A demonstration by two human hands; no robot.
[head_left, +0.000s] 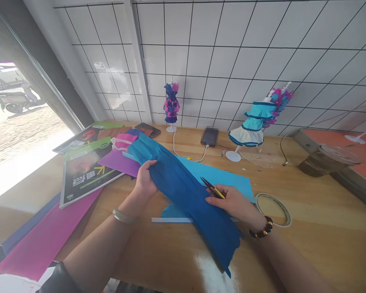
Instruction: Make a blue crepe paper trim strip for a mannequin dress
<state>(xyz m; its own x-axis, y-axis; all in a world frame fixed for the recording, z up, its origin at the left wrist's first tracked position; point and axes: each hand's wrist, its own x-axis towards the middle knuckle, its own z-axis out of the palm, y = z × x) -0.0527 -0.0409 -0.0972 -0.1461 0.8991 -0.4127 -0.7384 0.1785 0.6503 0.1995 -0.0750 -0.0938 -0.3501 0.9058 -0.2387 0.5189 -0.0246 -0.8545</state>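
Observation:
A long strip of dark blue crepe paper [183, 187] stretches slantwise across the middle, its near end ragged. My left hand [147, 179] is closed on its upper part, thumb on top. Small scissors [213, 188] with dark blades and yellow on the handle sit in my right hand [228, 199], which rests against the strip's right edge. Whether those fingers also pinch the paper I cannot tell. Under the strip lie a light blue sheet [228, 177] and a white strip [171, 220]. Beside my right wrist is a roll of tape [288, 211].
Two small dress forms in paper outfits, one purple [171, 103] and one turquoise and white [251, 122], stand by the tiled wall. Printed pads [88, 171] and pink paper [49, 240] lie left. A plastic cup [315, 162] and a cabled, blurred device [209, 136] are behind.

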